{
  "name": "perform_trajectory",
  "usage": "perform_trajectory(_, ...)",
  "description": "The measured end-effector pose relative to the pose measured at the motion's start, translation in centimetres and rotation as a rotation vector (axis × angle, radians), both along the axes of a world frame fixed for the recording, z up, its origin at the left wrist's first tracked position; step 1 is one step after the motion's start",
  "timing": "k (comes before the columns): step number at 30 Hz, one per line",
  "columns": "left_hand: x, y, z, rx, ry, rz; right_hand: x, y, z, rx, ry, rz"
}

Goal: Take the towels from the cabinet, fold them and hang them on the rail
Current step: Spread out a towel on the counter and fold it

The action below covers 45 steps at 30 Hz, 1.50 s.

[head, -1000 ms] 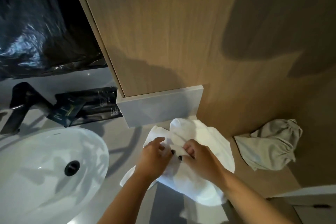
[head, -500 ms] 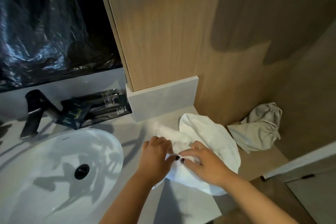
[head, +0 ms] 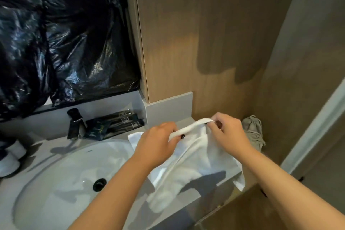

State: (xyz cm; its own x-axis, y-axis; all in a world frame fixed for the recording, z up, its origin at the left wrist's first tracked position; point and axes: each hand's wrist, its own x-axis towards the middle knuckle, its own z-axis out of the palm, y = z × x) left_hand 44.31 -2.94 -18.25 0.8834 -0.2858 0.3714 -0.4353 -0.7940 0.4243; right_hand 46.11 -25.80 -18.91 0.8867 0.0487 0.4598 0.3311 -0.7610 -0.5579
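Two hands share one edge of the white towel (head: 194,157): your left hand (head: 156,147) pinches the rolled hem at its lower left end, and your right hand (head: 229,134) pinches the same hem at its upper right end, fingers curled round the cloth on both sides. Between your fingertips the hem runs taut, rising from left to right. Everything else of the towel hangs below and toward you from your fingers, draping onto the grey countertop (head: 186,203), with a corner spilling over its front edge. Neither hand is nearer the cloth; both already have it, so I judge the next move turns on drawing your fingers apart along that hem line to find the full width before folding.

Left of your left fingers lies the white basin (head: 61,177), with the dark tap (head: 74,123) and black sachets (head: 113,125) beyond it. Just past your right fingers a crumpled grey cloth (head: 253,132) sits against the wooden wall panel (head: 205,43). No rail shows in view.
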Motion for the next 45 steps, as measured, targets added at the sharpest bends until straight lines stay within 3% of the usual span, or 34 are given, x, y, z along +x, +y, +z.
perform_trajectory(7, -3.5, 0.3, 4.1, -0.177, -0.108, 0.132, -4.3, -1.6, 7.6, 0.282, -0.079, -0.05)
perform_trajectory(12, -5.5, 0.0, 5.0, -0.357, -0.078, 0.237, -7.0, -4.2, 10.7, 0.098, -0.063, 0.034)
perform_trajectory(17, -7.1, -3.0, 6.7, -0.514, -0.047, 0.418, -8.5, -9.2, 11.4, -0.035, 0.144, 0.101)
perform_trajectory(19, -8.0, -5.6, 7.6, -0.631, 0.024, 0.379, -9.1, -11.0, 10.4, -0.01, 0.16, 0.116)
perform_trajectory(22, -9.9, -9.9, 8.6, -1.013, 0.249, 0.224, -10.2, -13.5, 9.5, 0.044, 0.175, 0.121)
perform_trajectory(25, -11.5, -12.5, 9.0, -1.245, 0.427, 0.12, -11.6, -15.8, 9.5, -0.019, 0.313, 0.175)
perform_trajectory(27, -12.2, -13.6, 8.5, -1.15, 0.445, 0.131, -12.6, -17.5, 9.3, -0.095, 0.373, 0.173)
perform_trajectory(29, -12.7, -14.9, 7.6, -0.859, 0.38, 0.169, -13.6, -19.1, 8.8, -0.058, 0.327, 0.114)
perform_trajectory(32, -13.8, -17.3, 6.4, -0.462, 0.338, 0.091, -15.1, -20.5, 8.2, 0.317, 0.17, 0.044)
perform_trajectory(35, -14.7, -18.7, 5.6, -0.376, 0.329, 0.042, -16.8, -21.2, 8.5, 0.46, 0.095, 0.07)
perform_trajectory(37, -14.6, -18.6, 4.4, -0.096, 0.339, 0.075, -17.8, -22.2, 7.5, 0.324, 0.203, 0.105)
perform_trajectory(39, -14.5, -17.8, 2.8, 0.15, 0.378, 0.141, -18.4, -23.3, 5.5, -0.036, 0.349, 0.046)
perform_trajectory(41, -14.0, -17.1, 2.5, 0.095, 0.378, 0.159, -18.7, -23.8, 3.7, -0.18, 0.403, 0.004)
perform_trajectory(45, -13.3, -16.8, 5.3, -0.162, 0.175, 0.122, -19.7, -22.5, 4.8, 0.066, 0.181, -0.047)
